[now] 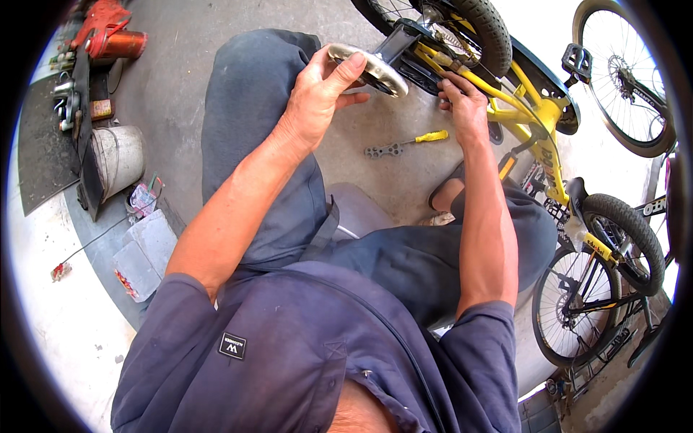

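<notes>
My left hand [317,97] is closed around the edge of a small pale wheel [384,75], thumb on top and lower fingers beneath it. The wheel looks like a training wheel and joins a black bracket [395,45] at the small yellow bicycle [523,115]. My right hand [463,105] is at the bicycle's yellow tubes, its fingers curled in together. Whatever those fingertips grip is too small or hidden to make out. Between my arms, a yellow-handled screwdriver [431,136] lies on the floor, beside a flat grey multi-hole spanner [385,151].
The small bicycle's black tyre [487,32] stands close beyond my right hand. More bicycles, one with a large wheel [624,76], crowd the right side. On the left are a pale bucket [119,159], an orange can [124,45] and grey sheets [144,252].
</notes>
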Demonstrator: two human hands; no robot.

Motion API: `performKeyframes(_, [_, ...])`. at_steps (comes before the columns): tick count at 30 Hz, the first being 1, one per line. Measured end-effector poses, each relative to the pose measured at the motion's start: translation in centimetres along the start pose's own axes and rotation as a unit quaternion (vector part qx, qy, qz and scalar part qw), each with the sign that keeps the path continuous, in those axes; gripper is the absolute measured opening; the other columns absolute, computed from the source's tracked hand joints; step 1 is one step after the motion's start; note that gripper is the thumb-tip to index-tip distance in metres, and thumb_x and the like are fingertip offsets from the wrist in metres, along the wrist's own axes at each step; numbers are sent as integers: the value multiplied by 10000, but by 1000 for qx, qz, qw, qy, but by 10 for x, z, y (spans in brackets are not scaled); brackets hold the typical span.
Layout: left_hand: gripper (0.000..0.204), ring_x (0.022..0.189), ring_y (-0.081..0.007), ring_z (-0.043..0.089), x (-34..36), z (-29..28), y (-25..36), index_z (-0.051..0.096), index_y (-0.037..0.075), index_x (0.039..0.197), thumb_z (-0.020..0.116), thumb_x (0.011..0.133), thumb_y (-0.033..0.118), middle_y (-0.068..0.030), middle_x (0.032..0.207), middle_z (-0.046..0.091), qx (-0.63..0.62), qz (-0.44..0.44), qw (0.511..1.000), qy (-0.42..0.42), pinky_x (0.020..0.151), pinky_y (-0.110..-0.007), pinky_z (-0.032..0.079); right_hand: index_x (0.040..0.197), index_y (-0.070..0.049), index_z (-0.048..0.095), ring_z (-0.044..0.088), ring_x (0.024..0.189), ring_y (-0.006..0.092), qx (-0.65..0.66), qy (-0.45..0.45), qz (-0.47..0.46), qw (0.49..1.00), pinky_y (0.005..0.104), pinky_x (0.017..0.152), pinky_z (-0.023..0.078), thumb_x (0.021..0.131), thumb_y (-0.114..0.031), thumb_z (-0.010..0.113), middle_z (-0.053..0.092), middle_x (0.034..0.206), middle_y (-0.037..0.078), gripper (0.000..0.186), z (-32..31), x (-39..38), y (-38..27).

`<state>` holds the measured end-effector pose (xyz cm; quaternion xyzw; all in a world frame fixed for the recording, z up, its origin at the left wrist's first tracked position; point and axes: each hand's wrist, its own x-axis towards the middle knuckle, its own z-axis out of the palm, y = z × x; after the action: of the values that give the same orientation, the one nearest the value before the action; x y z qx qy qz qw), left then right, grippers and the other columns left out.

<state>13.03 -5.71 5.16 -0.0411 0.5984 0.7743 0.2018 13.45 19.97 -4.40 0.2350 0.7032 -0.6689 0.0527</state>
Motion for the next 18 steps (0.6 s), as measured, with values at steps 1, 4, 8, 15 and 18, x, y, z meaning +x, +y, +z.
performKeyframes(1, [527,935,-139,566,0,-1,0,531,60,1194,646,904,485,-39,1026,561,0,0,1000,0,905,-381,522,1167,-22,675,593,778,92,5,0,8,1000,228,642,505,920,-137,644,692,970,63,274,1,-1,-1])
performKeyframes(4, [531,938,-137,564,2,-1,-2,530,58,1204,643,907,483,-35,1022,560,10,-2,1000,-2,907,-381,523,1171,-28,674,594,775,90,-14,-11,-11,1000,227,648,504,920,-145,646,694,977,61,278,-2,0,3])
performKeyframes(8, [523,940,-135,562,0,1,2,532,58,1205,641,911,476,-30,1009,558,1,-5,1000,-4,908,-383,523,1154,-23,676,598,783,94,-2,1,-2,1000,230,641,506,920,-157,649,694,981,72,272,-1,1,1])
performKeyframes(15, [535,944,-137,564,0,1,1,523,50,1220,637,914,474,-33,1005,561,3,-3,1000,-3,911,-388,524,1138,12,672,606,756,112,-32,22,5,999,249,613,516,913,-182,649,683,926,70,298,4,8,10])
performKeyframes(18, [536,956,-148,572,0,2,2,521,49,1221,632,917,475,-40,1025,568,-3,-7,1000,0,914,-391,523,1098,-4,697,624,716,130,-71,35,-9,997,261,606,530,903,-214,649,678,850,60,291,8,10,12])
